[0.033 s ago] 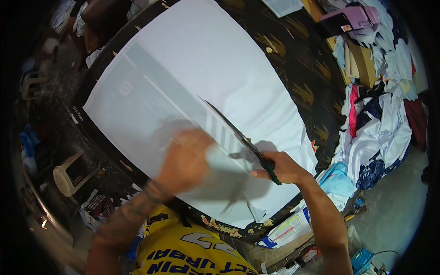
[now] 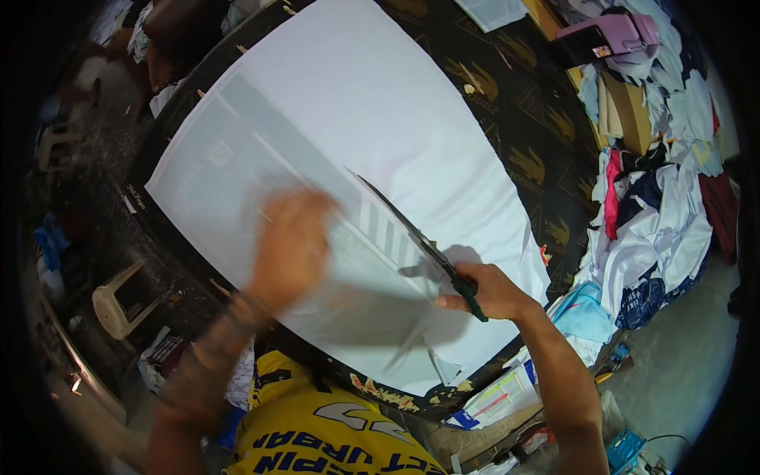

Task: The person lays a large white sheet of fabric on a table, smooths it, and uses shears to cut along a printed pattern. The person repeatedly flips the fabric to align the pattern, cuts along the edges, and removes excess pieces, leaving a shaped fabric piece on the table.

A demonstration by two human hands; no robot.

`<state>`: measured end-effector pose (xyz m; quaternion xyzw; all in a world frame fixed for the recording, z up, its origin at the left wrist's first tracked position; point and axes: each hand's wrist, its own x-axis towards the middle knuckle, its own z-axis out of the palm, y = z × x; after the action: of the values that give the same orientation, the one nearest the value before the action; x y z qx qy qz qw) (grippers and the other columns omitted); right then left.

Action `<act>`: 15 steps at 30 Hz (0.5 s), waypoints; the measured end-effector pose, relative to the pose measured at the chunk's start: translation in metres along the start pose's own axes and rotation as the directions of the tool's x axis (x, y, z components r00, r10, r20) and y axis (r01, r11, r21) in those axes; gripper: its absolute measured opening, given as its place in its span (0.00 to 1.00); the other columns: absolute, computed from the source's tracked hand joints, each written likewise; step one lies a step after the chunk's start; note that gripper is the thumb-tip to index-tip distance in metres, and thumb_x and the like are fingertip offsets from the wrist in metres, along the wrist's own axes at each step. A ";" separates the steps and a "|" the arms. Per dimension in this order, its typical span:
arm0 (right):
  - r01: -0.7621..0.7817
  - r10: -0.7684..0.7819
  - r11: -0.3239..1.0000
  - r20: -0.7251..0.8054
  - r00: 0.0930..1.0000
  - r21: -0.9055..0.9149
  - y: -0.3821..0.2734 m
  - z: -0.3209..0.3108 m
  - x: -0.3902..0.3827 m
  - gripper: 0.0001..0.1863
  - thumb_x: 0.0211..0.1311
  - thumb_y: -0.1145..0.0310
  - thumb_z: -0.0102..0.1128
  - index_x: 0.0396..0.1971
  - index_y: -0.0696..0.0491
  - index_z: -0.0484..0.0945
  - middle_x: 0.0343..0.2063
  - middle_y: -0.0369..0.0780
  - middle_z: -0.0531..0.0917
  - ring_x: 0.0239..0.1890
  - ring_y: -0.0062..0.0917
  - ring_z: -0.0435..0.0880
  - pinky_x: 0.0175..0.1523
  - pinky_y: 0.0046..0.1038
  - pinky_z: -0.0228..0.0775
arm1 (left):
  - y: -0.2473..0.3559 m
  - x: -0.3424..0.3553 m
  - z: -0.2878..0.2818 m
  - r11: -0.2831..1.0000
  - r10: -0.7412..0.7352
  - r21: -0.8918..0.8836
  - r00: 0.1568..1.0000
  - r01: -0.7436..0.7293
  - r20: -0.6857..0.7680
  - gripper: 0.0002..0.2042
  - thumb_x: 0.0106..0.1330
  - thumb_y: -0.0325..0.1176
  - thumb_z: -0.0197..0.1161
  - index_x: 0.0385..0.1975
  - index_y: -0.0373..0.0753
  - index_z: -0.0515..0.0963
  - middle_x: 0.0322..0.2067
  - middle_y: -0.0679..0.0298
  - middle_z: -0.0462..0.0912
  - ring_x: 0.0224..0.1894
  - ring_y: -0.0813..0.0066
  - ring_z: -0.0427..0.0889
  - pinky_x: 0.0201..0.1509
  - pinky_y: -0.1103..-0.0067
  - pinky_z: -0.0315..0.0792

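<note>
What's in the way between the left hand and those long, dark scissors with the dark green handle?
Nothing visible stands between the blurred left hand and the scissors' long dark blade; only the white sheet with grey stripes spreads beneath. At the dark green handle, the right hand is in the way, holding it.

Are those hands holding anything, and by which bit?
The right hand holds scissors by the dark green handles. The left hand is too blurred to tell whether it holds anything.
</note>
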<state>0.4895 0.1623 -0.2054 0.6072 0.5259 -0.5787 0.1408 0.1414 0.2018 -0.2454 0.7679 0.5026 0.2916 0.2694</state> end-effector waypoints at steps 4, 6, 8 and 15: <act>-0.018 0.017 0.999 -0.018 1.000 -0.042 -0.002 0.003 0.008 0.37 0.53 0.33 0.83 0.29 0.56 0.78 0.19 0.36 0.75 0.25 0.27 0.72 0.34 0.34 0.67 | -0.121 0.104 -0.045 0.897 0.062 0.437 0.998 -0.057 0.002 0.22 0.67 0.19 0.58 0.61 0.42 0.78 0.57 0.56 0.78 0.61 0.51 0.76 0.66 0.57 0.67; -0.040 0.040 0.999 -0.008 0.999 -0.023 0.002 0.006 0.009 0.37 0.52 0.35 0.85 0.29 0.56 0.78 0.19 0.36 0.75 0.25 0.27 0.72 0.34 0.33 0.67 | -0.159 0.141 -0.037 0.891 0.113 0.438 0.993 -0.121 0.044 0.19 0.71 0.21 0.59 0.60 0.44 0.78 0.56 0.58 0.78 0.59 0.54 0.77 0.65 0.59 0.69; -0.015 0.016 1.000 -0.038 0.999 0.011 0.008 0.008 0.010 0.36 0.52 0.36 0.86 0.30 0.56 0.79 0.18 0.36 0.74 0.24 0.27 0.71 0.33 0.33 0.67 | -0.176 0.160 -0.024 0.903 0.223 0.380 0.975 -0.200 -0.015 0.18 0.73 0.24 0.60 0.60 0.45 0.78 0.56 0.59 0.78 0.59 0.56 0.77 0.64 0.60 0.70; -0.158 0.164 0.985 0.075 0.984 -0.075 0.002 -0.003 0.010 0.36 0.53 0.35 0.85 0.29 0.55 0.79 0.18 0.37 0.75 0.24 0.27 0.72 0.33 0.34 0.66 | -0.135 0.157 -0.018 0.878 0.249 0.424 0.968 -0.222 -0.009 0.15 0.73 0.28 0.63 0.58 0.45 0.82 0.51 0.59 0.81 0.59 0.55 0.78 0.63 0.62 0.69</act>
<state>0.4907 0.1686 -0.2139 0.6188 0.4884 -0.5710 0.2290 0.0967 0.3970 -0.3004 0.8535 0.4647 0.2316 0.0446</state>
